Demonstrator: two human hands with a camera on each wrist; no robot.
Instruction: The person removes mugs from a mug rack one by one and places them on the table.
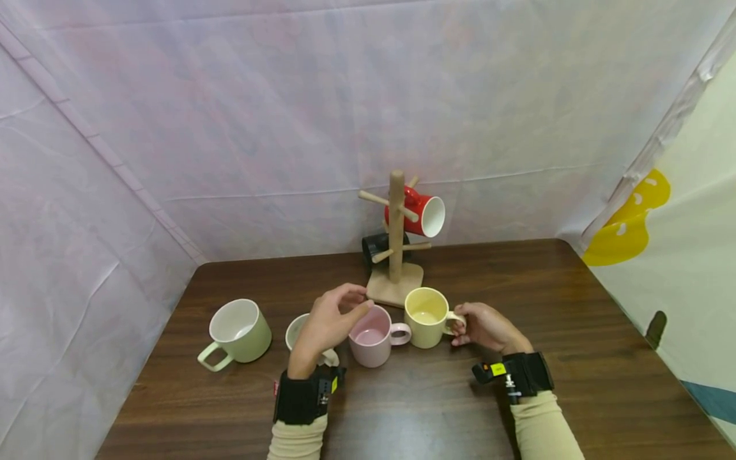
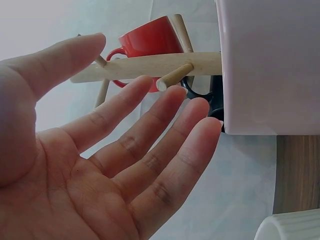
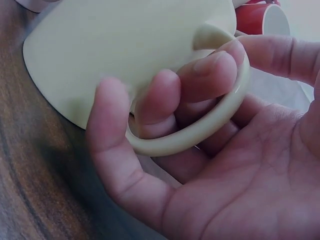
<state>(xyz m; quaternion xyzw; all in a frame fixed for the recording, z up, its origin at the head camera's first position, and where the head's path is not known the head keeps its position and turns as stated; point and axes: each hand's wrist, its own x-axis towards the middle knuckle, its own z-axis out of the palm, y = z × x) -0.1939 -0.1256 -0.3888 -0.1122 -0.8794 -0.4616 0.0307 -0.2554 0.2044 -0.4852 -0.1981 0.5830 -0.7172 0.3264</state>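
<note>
My right hand has its fingers curled through the handle of a yellow mug, which stands upright in front of the wooden rack. In the right wrist view the yellow mug looks tilted because of the camera. To its left a pink mug stands upright with its handle toward the yellow one. My left hand hovers by the pink mug's left rim, its fingers spread and relaxed, palm bare in the left wrist view. Below the left hand, a white mug is partly covered by it.
A wooden mug rack stands at the back of the brown table. From its pegs hang a red mug and a black mug; other pegs are bare. A green mug stands at the left, handle toward the front left.
</note>
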